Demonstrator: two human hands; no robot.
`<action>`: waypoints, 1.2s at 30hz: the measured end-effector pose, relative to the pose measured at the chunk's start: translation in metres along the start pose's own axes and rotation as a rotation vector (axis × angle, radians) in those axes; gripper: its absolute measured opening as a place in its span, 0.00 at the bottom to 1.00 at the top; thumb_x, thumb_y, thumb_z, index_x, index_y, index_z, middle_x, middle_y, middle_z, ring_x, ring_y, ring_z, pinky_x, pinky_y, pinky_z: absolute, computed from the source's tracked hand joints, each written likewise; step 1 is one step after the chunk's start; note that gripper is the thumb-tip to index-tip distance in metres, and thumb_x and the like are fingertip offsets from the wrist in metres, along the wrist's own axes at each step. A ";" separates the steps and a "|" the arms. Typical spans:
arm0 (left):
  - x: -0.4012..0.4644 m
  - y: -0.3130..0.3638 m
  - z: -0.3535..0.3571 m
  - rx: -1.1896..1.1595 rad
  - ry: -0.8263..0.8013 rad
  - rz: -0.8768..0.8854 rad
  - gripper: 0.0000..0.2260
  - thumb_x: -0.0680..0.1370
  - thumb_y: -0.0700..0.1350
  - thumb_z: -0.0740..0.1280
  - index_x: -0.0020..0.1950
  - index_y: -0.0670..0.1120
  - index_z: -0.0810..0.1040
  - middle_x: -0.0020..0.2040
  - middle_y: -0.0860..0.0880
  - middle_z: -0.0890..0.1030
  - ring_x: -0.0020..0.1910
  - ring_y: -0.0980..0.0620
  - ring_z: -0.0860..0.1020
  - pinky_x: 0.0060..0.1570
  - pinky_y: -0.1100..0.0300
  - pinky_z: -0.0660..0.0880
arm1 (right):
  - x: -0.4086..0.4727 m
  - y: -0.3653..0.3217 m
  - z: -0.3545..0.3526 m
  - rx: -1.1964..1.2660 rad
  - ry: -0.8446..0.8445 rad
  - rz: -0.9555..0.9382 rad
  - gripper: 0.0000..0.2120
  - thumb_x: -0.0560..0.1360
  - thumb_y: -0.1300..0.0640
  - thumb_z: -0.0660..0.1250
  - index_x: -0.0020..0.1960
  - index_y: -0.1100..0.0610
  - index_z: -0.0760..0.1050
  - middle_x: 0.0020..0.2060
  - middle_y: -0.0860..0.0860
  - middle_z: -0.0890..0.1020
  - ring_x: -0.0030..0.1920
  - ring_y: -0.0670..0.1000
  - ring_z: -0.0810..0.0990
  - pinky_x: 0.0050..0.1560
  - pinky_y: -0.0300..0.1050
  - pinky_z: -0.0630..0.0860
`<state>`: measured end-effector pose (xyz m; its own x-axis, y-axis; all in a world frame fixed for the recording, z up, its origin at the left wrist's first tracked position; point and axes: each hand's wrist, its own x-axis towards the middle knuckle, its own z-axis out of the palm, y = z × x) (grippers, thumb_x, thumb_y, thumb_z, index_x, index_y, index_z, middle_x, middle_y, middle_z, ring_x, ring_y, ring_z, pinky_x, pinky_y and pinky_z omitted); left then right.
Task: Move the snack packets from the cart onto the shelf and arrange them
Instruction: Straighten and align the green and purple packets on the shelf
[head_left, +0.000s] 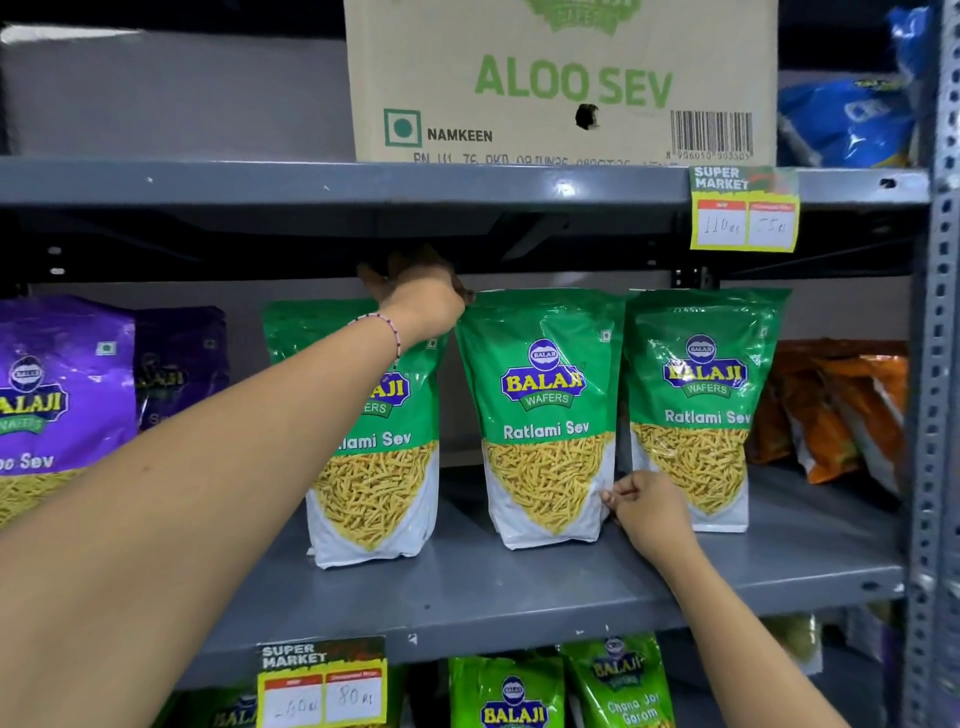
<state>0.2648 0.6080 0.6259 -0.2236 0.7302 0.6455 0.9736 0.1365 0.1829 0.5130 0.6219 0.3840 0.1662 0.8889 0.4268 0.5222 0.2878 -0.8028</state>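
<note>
Ratlami Sev packets stand upright in a row on the grey metal shelf (519, 587). The left hand (415, 296) reaches to the top of the left packet (374, 457); its fingers are in shadow, so I cannot tell its grip. The right hand (644, 506) pinches the lower right edge of the middle packet (545, 415), beside the right packet (701, 405).

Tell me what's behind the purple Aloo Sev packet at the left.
Behind the front purple packet stands a second purple packet, partly showing in shadow. Anything further back is hidden. Both hands are busy with the green Ratlami Sev packets.
</note>
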 end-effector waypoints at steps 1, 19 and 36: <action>0.000 0.001 0.001 0.003 0.002 0.003 0.23 0.71 0.59 0.65 0.61 0.48 0.78 0.66 0.46 0.77 0.70 0.39 0.68 0.66 0.26 0.43 | 0.000 0.000 0.000 0.001 0.004 0.003 0.08 0.73 0.61 0.72 0.37 0.59 0.76 0.31 0.52 0.78 0.31 0.48 0.73 0.30 0.38 0.66; -0.167 -0.142 -0.003 -0.532 0.484 0.255 0.16 0.74 0.51 0.68 0.61 0.51 0.79 0.66 0.53 0.77 0.67 0.51 0.72 0.69 0.51 0.63 | -0.077 -0.054 0.015 0.364 0.433 -0.139 0.07 0.75 0.64 0.67 0.52 0.57 0.80 0.40 0.45 0.85 0.38 0.36 0.79 0.39 0.29 0.74; -0.232 -0.392 0.042 -1.009 0.240 -0.518 0.27 0.74 0.57 0.64 0.71 0.49 0.68 0.67 0.50 0.76 0.65 0.51 0.74 0.67 0.50 0.69 | -0.205 -0.265 0.304 0.569 -0.814 -0.292 0.36 0.76 0.54 0.67 0.78 0.50 0.53 0.73 0.40 0.62 0.70 0.40 0.64 0.66 0.36 0.62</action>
<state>-0.0627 0.4135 0.3732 -0.6929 0.5826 0.4248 0.3084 -0.2931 0.9050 0.0860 0.4715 0.3824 -0.6302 0.6681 0.3956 -0.0565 0.4687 -0.8816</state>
